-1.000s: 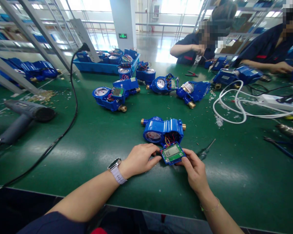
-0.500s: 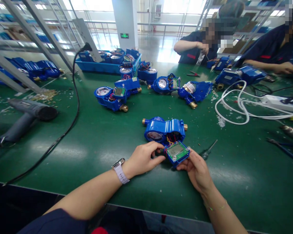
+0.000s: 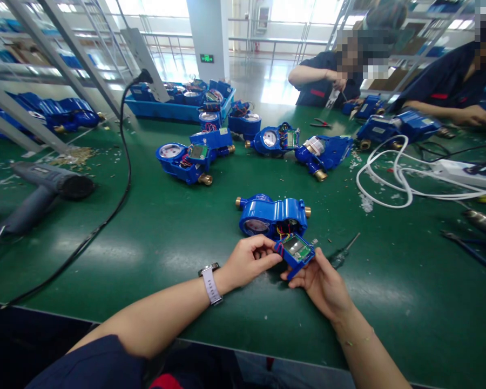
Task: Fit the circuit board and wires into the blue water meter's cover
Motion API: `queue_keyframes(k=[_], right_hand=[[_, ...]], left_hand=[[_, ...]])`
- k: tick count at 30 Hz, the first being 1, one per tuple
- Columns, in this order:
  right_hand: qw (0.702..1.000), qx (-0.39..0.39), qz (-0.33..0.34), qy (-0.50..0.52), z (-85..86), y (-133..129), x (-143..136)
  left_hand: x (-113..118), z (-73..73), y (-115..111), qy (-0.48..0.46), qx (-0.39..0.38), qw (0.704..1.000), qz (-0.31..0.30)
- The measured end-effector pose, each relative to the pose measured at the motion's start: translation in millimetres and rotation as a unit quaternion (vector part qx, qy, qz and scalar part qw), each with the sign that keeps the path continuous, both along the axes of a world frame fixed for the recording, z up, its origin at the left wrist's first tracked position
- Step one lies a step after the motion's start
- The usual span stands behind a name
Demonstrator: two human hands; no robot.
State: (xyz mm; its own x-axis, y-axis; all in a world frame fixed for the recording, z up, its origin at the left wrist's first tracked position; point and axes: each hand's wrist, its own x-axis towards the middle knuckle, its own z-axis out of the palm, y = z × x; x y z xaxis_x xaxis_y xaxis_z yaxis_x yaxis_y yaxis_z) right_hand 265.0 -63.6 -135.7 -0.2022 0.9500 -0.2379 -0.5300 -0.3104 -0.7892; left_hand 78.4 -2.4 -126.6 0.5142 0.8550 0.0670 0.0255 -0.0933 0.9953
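A blue water meter (image 3: 263, 208) with brass ends lies on the green table in front of me. Its display module (image 3: 298, 247), a green circuit board in a blue housing, hangs out on thin coloured wires. My right hand (image 3: 326, 283) grips the module from the right, thumb at its edge and fingers underneath. At the module's left edge, my left hand (image 3: 249, 262) pinches the housing near the red and dark wires; its curled fingertips are partly hidden. The module is tilted. A screwdriver (image 3: 342, 256) lies just beyond my right hand.
More blue meters (image 3: 182, 162) stand farther back, some in a blue crate (image 3: 166, 112). A heat gun (image 3: 44, 192) and black cable (image 3: 123, 189) are at left. White cords (image 3: 405, 186) and pliers (image 3: 321, 123) lie rightward. Two co-workers sit across at the right.
My left hand has moved slightly right, up against the module. The module has tipped, its near edge turning downward in my right hand. The meter body has stayed put.
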Motion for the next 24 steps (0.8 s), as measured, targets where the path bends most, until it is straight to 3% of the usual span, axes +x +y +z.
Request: queue_keyframes(k=[7,17,24], right_hand=[[0.999,-0.002,-0.026,-0.018,-2.3,-1,-4],[0.984,0.080,-0.126,-0.101,-15.0,-5,-12],[0.956,0.144,-0.139,-0.217,-25.6,-6,-9]], left_hand=[[-2,0.7,3,0.002,-0.016,1.000,-0.006],[-3,-5.6,5,-0.028,-0.092,0.994,-0.052],[-3,-7.5,12,-0.047,-0.129,0.987,-0.089]])
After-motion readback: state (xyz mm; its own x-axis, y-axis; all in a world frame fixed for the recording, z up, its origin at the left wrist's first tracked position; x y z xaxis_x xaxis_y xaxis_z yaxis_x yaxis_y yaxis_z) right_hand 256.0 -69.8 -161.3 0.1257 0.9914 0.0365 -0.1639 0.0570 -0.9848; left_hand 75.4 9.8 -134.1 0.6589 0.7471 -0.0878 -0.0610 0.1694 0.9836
